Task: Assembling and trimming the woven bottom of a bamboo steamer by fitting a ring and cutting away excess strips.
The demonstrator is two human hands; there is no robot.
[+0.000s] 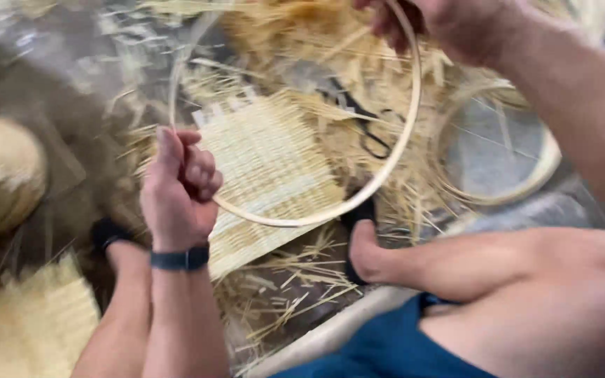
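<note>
The fingers (201, 171) of my left hand (176, 196) are curling shut around the lower left of a thin, pale, round bamboo hoop (358, 196), thumb lying up along its rim, while my right hand (456, 24) is closing on the far top edge; its fingers are mostly cut off by the frame, though they look wrapped around the rim. I am holding the hoop in the air just over a flat, square, pale yellow woven bamboo mat (271, 164), which is lying on the floor among loose straw-coloured bamboo strips (295, 280). I judge that I am lining the ring up over the weave, so the next move calls for lowering it level and centring it, keeping both grips firm so the springy rim does not twist. A pair of dark-handled scissors (362, 119) is lying beyond the mat inside the ring's outline, and a second pale round bamboo hoop (547, 161) is resting to the right, near my bare knee (561, 273).
</note>
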